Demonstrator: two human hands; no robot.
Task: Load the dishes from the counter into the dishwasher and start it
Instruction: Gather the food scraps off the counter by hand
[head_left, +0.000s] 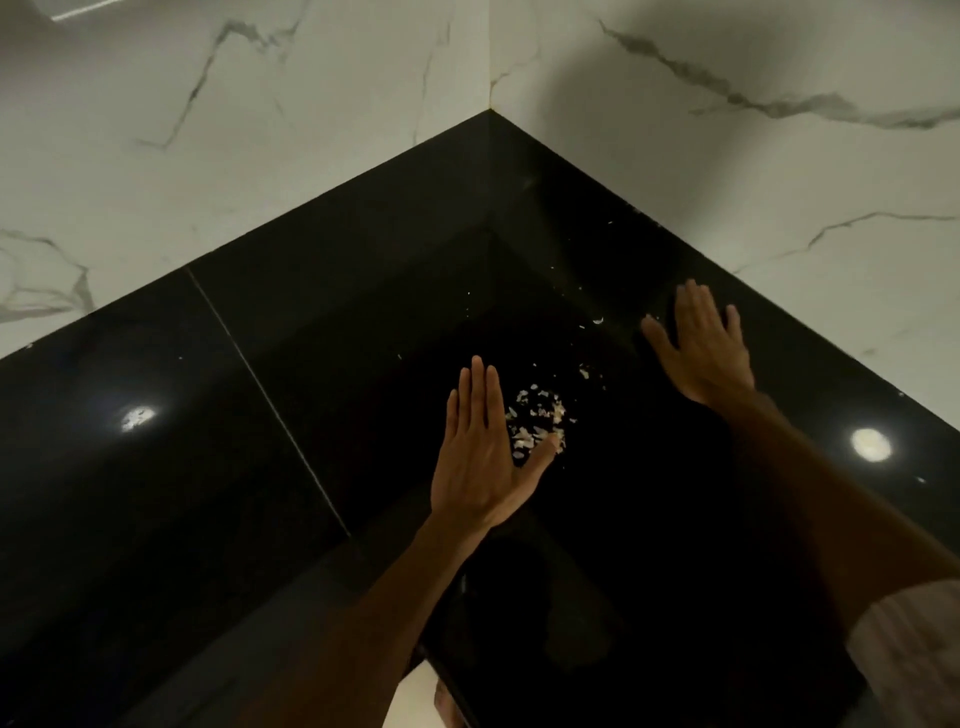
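I look down into the corner of a glossy black counter (291, 322). A small heap of pale scraps (537, 421) lies on it near the middle. My left hand (480, 447) rests flat with straight fingers just left of the heap, its thumb touching the scraps. My right hand (698, 348) lies flat with spread fingers farther right, against the black upstand by the wall. Neither hand holds anything. No dishes and no dishwasher are in view.
White marble-look walls (260, 130) meet in the corner behind the counter. A few stray scraps (597, 321) lie between the heap and the right wall. A seam (270, 400) crosses the counter at left. A pale patch of floor (415, 696) shows at the bottom edge.
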